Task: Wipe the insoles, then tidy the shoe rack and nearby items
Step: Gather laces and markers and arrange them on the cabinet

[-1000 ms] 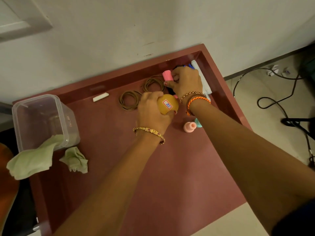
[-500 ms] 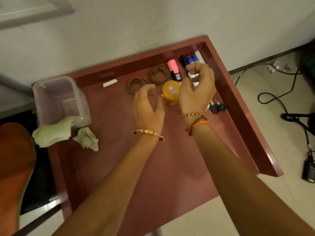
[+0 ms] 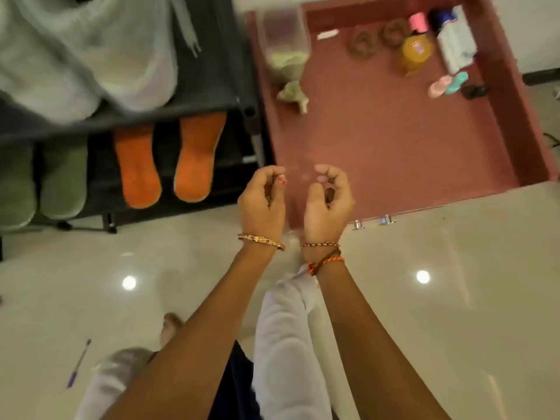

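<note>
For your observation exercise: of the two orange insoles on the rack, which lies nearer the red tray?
The right-hand orange insole, next to the rack's post; the other orange insole lies beside the green ones.

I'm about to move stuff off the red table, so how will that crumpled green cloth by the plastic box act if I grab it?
The green cloth lies bunched in soft folds, so it will probably sag and unfold when lifted. It looks thin, likely light. Pushed across the table, it would probably drag and bunch, not roll.

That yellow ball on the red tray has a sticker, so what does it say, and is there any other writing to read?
Sticker on the yellow ball: too blurred to read.
Blue-and-white print on the markers at the red tray's far corner: blurred, unreadable.
No other text is visible.
</note>
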